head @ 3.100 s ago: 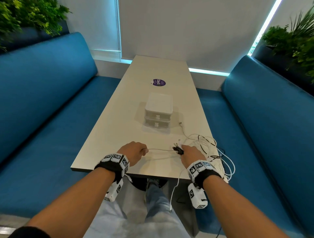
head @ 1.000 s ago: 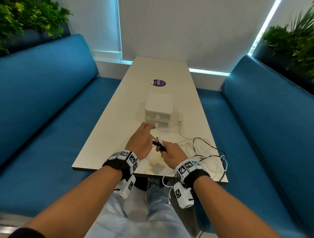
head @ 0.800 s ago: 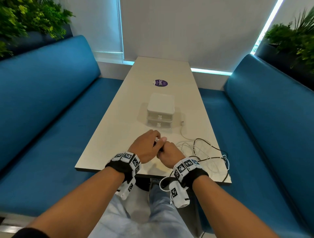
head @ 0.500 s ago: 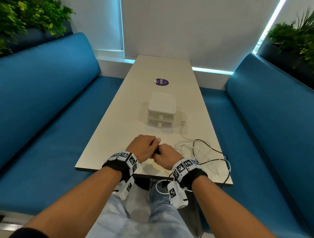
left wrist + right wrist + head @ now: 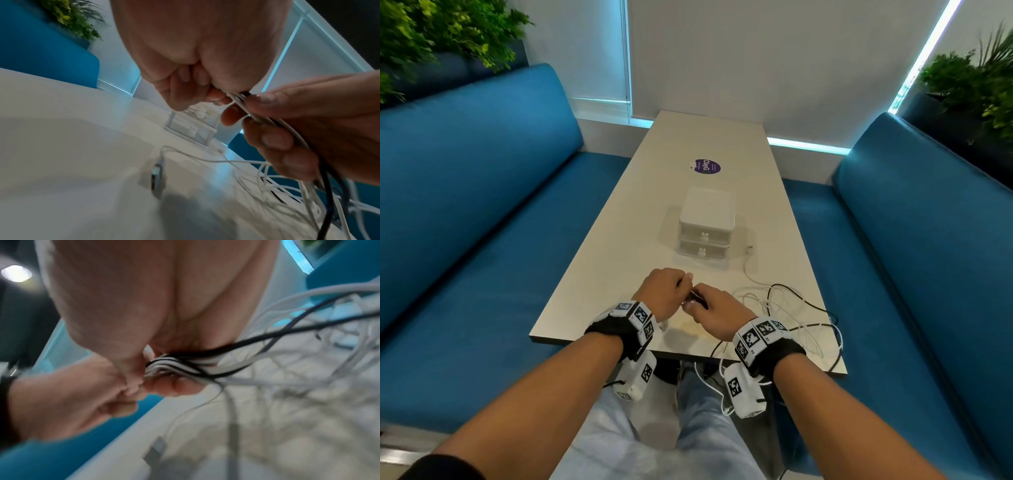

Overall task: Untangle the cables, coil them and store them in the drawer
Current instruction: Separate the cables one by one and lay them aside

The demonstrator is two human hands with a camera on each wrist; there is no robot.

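Observation:
A tangle of white and black cables (image 5: 787,308) lies on the near right part of the table (image 5: 619,260). My right hand (image 5: 710,310) grips a bundle of these cables (image 5: 185,365), black and white strands side by side. My left hand (image 5: 666,289) meets it and pinches the end of the same bundle (image 5: 240,97). A USB plug (image 5: 157,179) dangles just above the tabletop below my hands. The small white two-drawer unit (image 5: 705,228) stands mid-table beyond my hands, both drawers pushed in.
One white cable end (image 5: 750,248) lies right of the drawer unit. A purple round sticker (image 5: 707,167) is further back. Blue benches (image 5: 482,212) flank the table. Some cable loops hang over the near table edge (image 5: 715,370).
Both hands came together from apart and drew back toward the near edge, the left hand taking the bundle's end. The loose tangle shifted slightly with them.

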